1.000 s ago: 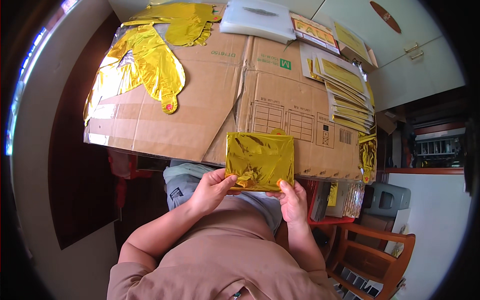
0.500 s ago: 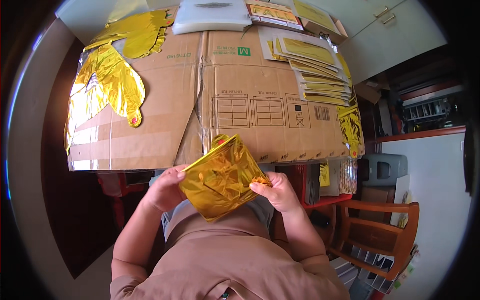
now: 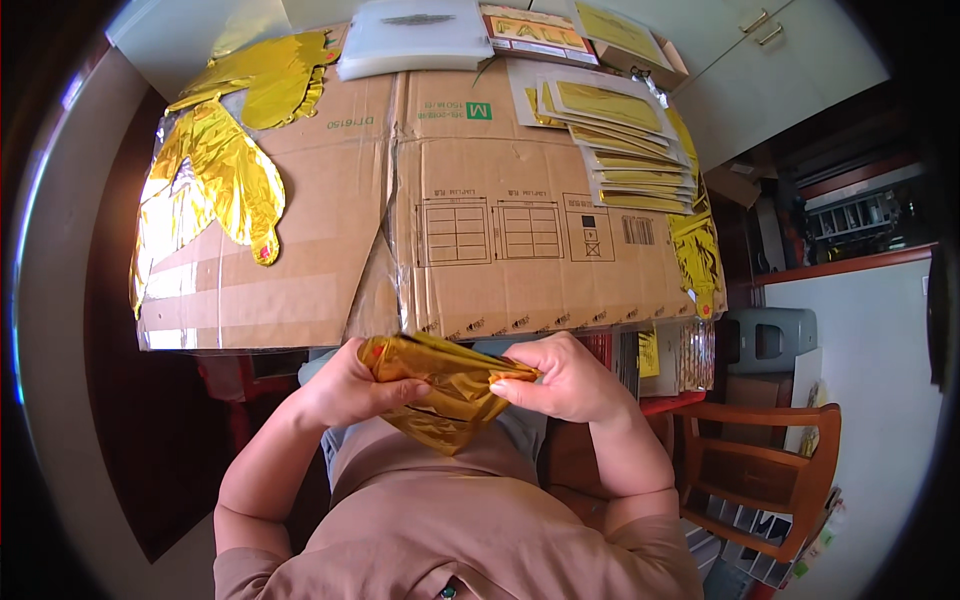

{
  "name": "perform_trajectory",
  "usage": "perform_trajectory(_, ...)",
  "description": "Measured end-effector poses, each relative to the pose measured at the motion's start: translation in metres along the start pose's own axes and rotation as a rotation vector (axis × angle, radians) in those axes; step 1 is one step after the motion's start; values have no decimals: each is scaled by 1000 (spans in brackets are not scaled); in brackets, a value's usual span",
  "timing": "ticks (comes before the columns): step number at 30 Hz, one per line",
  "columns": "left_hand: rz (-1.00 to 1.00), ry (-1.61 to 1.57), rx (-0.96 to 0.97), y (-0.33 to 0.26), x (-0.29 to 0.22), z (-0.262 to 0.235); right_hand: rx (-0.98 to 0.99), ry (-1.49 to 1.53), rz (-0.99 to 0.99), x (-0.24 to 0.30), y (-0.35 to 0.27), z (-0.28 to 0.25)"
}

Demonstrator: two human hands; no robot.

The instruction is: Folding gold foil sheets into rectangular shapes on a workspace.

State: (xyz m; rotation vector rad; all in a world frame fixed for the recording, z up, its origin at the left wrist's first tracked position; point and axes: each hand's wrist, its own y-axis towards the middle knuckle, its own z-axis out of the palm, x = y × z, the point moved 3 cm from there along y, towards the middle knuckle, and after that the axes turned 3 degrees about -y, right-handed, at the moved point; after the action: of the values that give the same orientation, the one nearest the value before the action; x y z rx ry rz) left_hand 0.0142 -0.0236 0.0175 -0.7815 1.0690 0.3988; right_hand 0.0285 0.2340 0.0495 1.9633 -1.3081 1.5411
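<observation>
A gold foil balloon [image 3: 445, 385], flat and partly folded, hangs between my hands in front of my belly, just off the near edge of the cardboard [image 3: 290, 290]. My left hand [image 3: 350, 385] grips its left side, thumb pressed on the foil and a small red spot close by. The right corner is pinched by my right hand [image 3: 560, 375], where the foil bunches up. More flat gold foil balloons [image 3: 235, 190] lie at the cardboard's left side. On the right, flat packs of gold foil in clear sleeves [image 3: 640, 170] are stacked in an overlapping pile.
Clear plastic bags [image 3: 410, 40] lie at the far edge beside a printed box [image 3: 535, 38]. Gold foil [image 3: 697, 260] hangs along the cardboard's right edge. A wooden chair [image 3: 750, 470] stands to my right, with a grey stool [image 3: 770, 335] behind it.
Both hands have folded the balloon over, so it now looks narrower and lies lower, closer to me. My left thumb has come across onto the foil.
</observation>
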Motion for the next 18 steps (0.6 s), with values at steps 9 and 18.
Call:
perform_trajectory(9, 375, 537, -25, -24, -20, 10, -56, 99, -291, 13, -28, -9)
perform_trajectory(18, 528, 547, 52, -29, -14, 12, -121, -122, -382, 23, -38, -19)
